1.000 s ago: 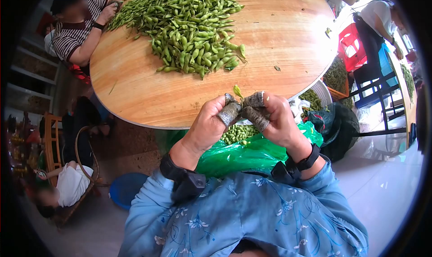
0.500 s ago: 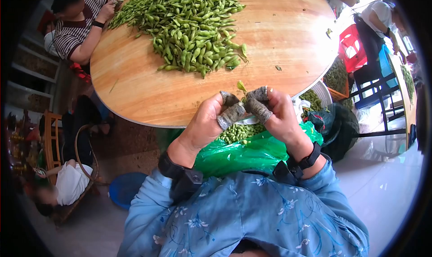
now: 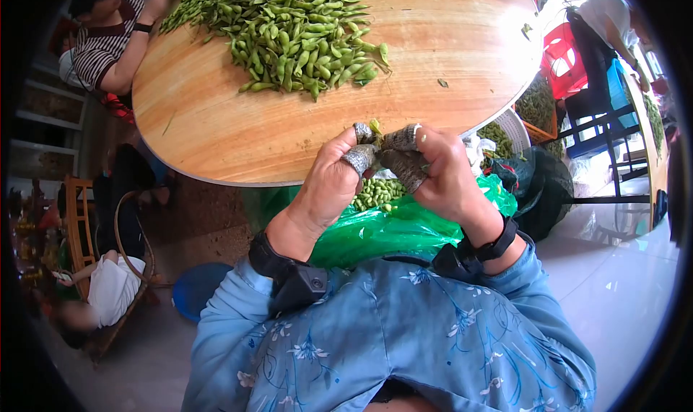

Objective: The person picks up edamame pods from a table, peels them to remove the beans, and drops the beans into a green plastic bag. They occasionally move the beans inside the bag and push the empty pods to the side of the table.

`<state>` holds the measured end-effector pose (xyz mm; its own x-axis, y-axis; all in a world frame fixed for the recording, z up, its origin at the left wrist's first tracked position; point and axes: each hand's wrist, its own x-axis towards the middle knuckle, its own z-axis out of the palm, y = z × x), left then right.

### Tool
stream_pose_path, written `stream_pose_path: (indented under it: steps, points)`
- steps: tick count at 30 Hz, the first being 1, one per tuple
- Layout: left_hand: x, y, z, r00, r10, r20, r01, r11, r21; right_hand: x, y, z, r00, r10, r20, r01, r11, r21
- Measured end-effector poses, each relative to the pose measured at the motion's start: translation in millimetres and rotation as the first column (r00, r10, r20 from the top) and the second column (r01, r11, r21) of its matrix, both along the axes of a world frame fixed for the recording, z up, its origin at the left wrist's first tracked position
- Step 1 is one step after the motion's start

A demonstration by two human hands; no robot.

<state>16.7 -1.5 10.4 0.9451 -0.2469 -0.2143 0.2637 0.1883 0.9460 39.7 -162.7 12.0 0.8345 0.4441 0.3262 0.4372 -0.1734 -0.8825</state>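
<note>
My left hand and my right hand meet just off the near edge of the round wooden table. Grey knitted covers wrap the thumb and forefinger of each. Between the pinched fingertips is a small edamame pod; only its yellow-green tip shows, and the covered fingers hide the rest. Directly beneath lie shelled green beans in a green plastic bag. Farther off, a large heap of whole edamame pods covers the far left of the tabletop.
A person in a striped shirt sits at the table's left. Another person in white is lower left, near a blue basin. At right are a white basket, a dark bag and a red chair.
The camera view has shifted, so the table and heap sit slightly higher and left. Both hands still pinch the pod, whose leafy tip now stands lower between the fingers.
</note>
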Motion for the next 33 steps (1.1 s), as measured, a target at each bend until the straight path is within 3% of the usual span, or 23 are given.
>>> stream_pose_path:
  steps: [1, 8, 10, 15, 18, 19, 21, 23, 26, 30, 33]
  points:
    - [-1, -1, 0, 1.0, -0.001, -0.001, 0.001, 1.0, 0.0, -1, 0, 0, 0.995, -0.008, 0.098, 0.015, 0.998, -0.064]
    - [1, -9, 1, 0.999, -0.045, -0.024, 0.044, 0.998, -0.053, -8, -5, -7, 0.995, -0.099, 0.033, 0.098, 0.995, 0.023]
    - [3, -9, 0, 0.995, -0.078, -0.055, 0.074, 0.994, -0.082, -7, -9, -4, 0.948, -0.057, -0.312, 0.138, 0.96, 0.243]
    - [3, -8, 5, 0.996, -0.069, -0.05, 0.065, 0.995, -0.079, -7, -13, -5, 0.937, 0.012, -0.349, 0.107, 0.942, 0.319]
    - [3, 1, 11, 0.98, -0.103, -0.172, 0.082, 0.989, -0.124, -8, -10, 3, 0.988, -0.08, 0.133, 0.072, 0.996, 0.06]
    - [3, 2, 11, 0.969, -0.112, -0.222, 0.069, 0.979, -0.192, -6, -10, 3, 0.988, -0.079, 0.134, 0.071, 0.996, 0.062]
    - [2, 1, 13, 0.954, -0.124, -0.271, 0.051, 0.964, -0.26, -4, -10, 4, 0.951, -0.014, 0.307, 0.02, 1.0, -0.017]
    - [0, -5, 16, 0.924, 0.002, -0.382, -0.137, 0.935, -0.326, -5, -9, 2, 0.945, -0.008, 0.328, 0.021, 0.999, -0.037]
    - [0, -7, 11, 0.896, 0.029, -0.443, -0.206, 0.911, -0.358, -6, -8, -2, 0.94, -0.006, 0.342, 0.026, 0.998, -0.054]
    - [2, -10, 2, 0.893, 0.023, -0.449, -0.213, 0.901, -0.378, -9, -7, -7, 0.937, -0.05, 0.346, 0.055, 0.998, -0.005]
    - [2, -14, -2, 0.943, 0.016, -0.332, -0.142, 0.923, -0.358, -12, -12, -5, 0.945, -0.055, 0.322, 0.075, 0.996, -0.05]
